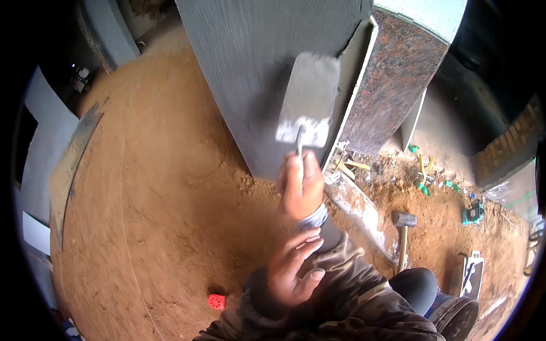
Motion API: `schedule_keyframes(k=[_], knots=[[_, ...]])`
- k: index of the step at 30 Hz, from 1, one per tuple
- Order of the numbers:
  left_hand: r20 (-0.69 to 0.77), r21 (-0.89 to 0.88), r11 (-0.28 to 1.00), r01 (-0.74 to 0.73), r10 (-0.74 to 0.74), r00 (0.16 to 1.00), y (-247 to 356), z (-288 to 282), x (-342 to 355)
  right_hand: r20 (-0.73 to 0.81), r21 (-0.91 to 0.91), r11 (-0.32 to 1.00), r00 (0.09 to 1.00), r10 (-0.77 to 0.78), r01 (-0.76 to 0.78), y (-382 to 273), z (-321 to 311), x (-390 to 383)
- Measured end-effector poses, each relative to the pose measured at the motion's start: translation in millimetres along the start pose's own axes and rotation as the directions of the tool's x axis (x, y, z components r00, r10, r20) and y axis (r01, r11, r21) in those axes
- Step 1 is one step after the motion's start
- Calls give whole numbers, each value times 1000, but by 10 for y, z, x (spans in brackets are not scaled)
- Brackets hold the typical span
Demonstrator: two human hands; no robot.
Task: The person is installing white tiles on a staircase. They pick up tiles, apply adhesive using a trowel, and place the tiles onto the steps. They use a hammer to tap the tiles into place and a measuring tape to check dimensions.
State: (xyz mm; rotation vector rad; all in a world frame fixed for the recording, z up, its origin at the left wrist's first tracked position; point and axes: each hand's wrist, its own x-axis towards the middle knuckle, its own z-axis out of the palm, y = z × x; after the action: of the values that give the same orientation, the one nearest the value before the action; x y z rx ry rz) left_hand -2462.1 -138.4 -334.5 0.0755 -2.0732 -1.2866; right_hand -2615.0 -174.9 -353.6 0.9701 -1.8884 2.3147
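My right hand [304,184] is wrapped round the handle of a rectangular plastering trowel [311,91]. Its grey blade is held over the grey cement-coated face of a pillar [244,74], and whitish residue covers the part nearest the handle. The blade looks slightly blurred; whether it touches the surface I cannot tell. Nearer to me, my left hand [293,270] is held beside my right forearm, fingers apart and nothing in it. Along the pillar's right edge stands a reddish-brown speckled stone slab [387,74], with a pale-edged strip and grey mortar beside it.
On the brown dirt ground [165,187] lie a hammer [404,221], a red round-ended object [216,301] and yellow-handled pliers [425,167]. A bucket [455,318] and an open tool box [472,275] stand by my right leg. A board [74,159] leans at the far left.
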Motion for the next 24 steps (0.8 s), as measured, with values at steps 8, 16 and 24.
schedule_keyframes(k=[8, 16, 24], knots=[[-25, -40, 998, 56, -57, 998, 119, -18, -82, -45, 129, 990, 997, 58, -52, -320, 21, 307], [-6, -25, 999, 24, -25, 1000, 124, -64, -144, -183, -69, 984, 971, 151, -166, 900, -31, -365], [83, -14, 996, 83, -81, 993, 125, -64, -71, -166, 96, 866, 850, 500, -490, 1821, -274, -1191]])
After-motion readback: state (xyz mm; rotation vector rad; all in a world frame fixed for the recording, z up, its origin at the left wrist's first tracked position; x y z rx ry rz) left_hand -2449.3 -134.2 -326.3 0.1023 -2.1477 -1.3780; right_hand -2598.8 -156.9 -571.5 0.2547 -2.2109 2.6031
